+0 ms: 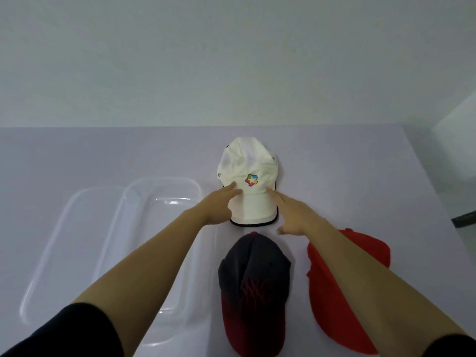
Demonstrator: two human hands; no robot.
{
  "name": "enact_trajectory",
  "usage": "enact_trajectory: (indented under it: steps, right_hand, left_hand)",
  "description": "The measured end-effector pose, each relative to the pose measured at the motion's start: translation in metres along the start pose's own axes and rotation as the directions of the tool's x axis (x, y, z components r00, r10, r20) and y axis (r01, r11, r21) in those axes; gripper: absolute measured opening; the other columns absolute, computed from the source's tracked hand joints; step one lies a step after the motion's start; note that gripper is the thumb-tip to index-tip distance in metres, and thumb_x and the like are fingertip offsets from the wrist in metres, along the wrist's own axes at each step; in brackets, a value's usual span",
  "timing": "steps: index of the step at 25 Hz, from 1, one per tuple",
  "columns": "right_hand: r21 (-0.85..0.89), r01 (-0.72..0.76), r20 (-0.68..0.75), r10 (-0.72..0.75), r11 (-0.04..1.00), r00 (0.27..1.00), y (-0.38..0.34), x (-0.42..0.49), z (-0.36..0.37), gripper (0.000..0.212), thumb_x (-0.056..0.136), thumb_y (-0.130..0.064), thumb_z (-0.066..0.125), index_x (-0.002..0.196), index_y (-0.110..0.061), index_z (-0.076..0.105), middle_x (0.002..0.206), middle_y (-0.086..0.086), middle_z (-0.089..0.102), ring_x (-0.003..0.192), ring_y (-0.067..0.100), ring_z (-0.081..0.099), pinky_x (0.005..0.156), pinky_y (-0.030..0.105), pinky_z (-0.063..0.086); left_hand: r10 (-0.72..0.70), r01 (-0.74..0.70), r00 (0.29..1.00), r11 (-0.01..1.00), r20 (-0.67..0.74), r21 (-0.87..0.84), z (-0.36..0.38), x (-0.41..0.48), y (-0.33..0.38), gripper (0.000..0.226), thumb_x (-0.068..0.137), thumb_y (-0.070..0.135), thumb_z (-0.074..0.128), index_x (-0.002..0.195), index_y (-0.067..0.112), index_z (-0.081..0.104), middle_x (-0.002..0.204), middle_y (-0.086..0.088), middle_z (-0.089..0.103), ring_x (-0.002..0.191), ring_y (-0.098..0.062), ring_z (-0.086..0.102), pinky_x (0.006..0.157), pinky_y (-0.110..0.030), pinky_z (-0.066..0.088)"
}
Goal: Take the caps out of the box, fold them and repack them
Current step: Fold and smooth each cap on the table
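The white cap (248, 181) at frame centre is pressed flat by the left hand (220, 206) and right hand (293, 215); dark cap (253, 284), red cap (337, 292) and clear box (77, 215) are seen below.

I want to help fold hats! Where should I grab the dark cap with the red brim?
Judging by how it lies, take the dark cap by its red brim, coming from the near table edge. The brim points toward you, flat and stiff, and nothing covers it; the soft crown would just crumple.
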State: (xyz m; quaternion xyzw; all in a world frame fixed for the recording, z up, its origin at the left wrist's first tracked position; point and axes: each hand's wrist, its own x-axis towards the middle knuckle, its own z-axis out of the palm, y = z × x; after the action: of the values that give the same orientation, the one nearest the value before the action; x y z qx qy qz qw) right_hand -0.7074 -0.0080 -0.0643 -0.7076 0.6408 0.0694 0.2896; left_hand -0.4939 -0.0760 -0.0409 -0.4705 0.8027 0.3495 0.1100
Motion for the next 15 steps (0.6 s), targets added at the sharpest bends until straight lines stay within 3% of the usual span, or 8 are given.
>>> enact_trajectory:
  steps: [3, 6, 8, 10, 11, 13, 15]
  right_hand:
    - [-0.081, -0.016, -0.112, 0.007, 0.997, 0.994, -0.001, 0.023, 0.008, 0.113, 0.073, -0.043, 0.071, 0.149, -0.013, -0.007, 0.154, 0.01, 0.02, 0.132, 0.028, 0.038, 0.109, 0.039, 0.032]
    - [-0.182, -0.059, -0.288, 0.004, 0.981, 0.958, -0.01, 0.04, 0.014, 0.092, 0.082, -0.046, 0.055, 0.147, -0.002, 0.006, 0.137, 0.016, 0.042, 0.114, 0.03, 0.05, 0.102, 0.04, 0.035]
    - [-0.254, -0.094, -0.366, -0.006, 0.963, 0.93, -0.015, 0.045, 0.021, 0.088, 0.078, -0.04, 0.062, 0.143, 0.005, 0.023, 0.119, 0.021, 0.056, 0.098, 0.031, 0.059, 0.094, 0.04, 0.043]
    - [-0.241, -0.139, -0.411, 0.029, 0.96, 0.911, -0.019, 0.047, 0.024, 0.088, 0.067, -0.03, 0.074, 0.136, 0.008, 0.036, 0.105, 0.022, 0.064, 0.084, 0.03, 0.064, 0.084, 0.038, 0.05]
    - [-0.166, -0.15, -0.401, 0.073, 0.975, 0.913, -0.021, 0.047, 0.023, 0.087, 0.068, -0.023, 0.074, 0.138, 0.007, 0.032, 0.112, 0.024, 0.062, 0.09, 0.032, 0.063, 0.086, 0.039, 0.05]
    - [0.004, -0.181, -0.382, 0.169, 0.983, 0.908, -0.027, 0.048, 0.022, 0.083, 0.081, -0.013, 0.063, 0.145, 0.005, 0.013, 0.141, 0.027, 0.039, 0.113, 0.035, 0.055, 0.093, 0.039, 0.046]
    - [0.101, -0.222, -0.358, 0.244, 0.97, 0.901, -0.033, 0.049, 0.021, 0.075, 0.09, -0.008, 0.049, 0.146, 0.002, 0.002, 0.152, 0.023, 0.022, 0.113, 0.033, 0.055, 0.085, 0.037, 0.047]
  left_hand:
    - [0.027, -0.04, 0.995, 0.988, 0.093, 0.146, 0.0, 0.022, -0.002, 0.095, 0.08, 0.01, 0.059, 0.151, 0.016, -0.003, 0.16, -0.003, -0.013, 0.142, -0.028, 0.024, 0.11, -0.037, 0.034]
    - [-0.014, 0.008, 1.0, 0.92, 0.013, 0.391, 0.008, 0.036, 0.004, 0.11, 0.077, 0.034, 0.069, 0.148, 0.007, -0.01, 0.158, -0.015, -0.01, 0.139, -0.034, 0.023, 0.113, -0.046, 0.027]
    - [-0.007, 0.065, 0.991, 0.897, -0.133, 0.437, 0.02, 0.043, 0.007, 0.097, 0.085, 0.033, 0.06, 0.147, 0.003, -0.007, 0.157, -0.021, -0.005, 0.138, -0.036, 0.025, 0.113, -0.045, 0.027]
    - [-0.002, 0.095, 0.97, 0.923, -0.242, 0.373, 0.033, 0.045, 0.011, 0.078, 0.095, 0.021, 0.045, 0.147, 0.001, -0.008, 0.156, -0.025, -0.006, 0.141, -0.039, 0.019, 0.113, -0.044, 0.027]
    - [-0.011, 0.094, 0.968, 0.942, -0.251, 0.323, 0.039, 0.044, 0.013, 0.073, 0.097, 0.017, 0.04, 0.147, 0.0, -0.011, 0.156, -0.025, -0.009, 0.143, -0.04, 0.012, 0.114, -0.045, 0.025]
    - [-0.024, 0.085, 0.968, 0.968, -0.249, 0.237, 0.046, 0.04, 0.017, 0.07, 0.099, 0.012, 0.036, 0.147, 0.002, -0.014, 0.156, -0.025, -0.013, 0.145, -0.04, 0.001, 0.114, -0.046, 0.024]
    - [-0.057, 0.11, 0.959, 0.977, -0.276, 0.181, 0.045, 0.037, 0.019, 0.07, 0.099, 0.011, 0.035, 0.147, 0.003, -0.015, 0.156, -0.024, -0.011, 0.146, -0.039, 0.004, 0.113, -0.044, 0.025]
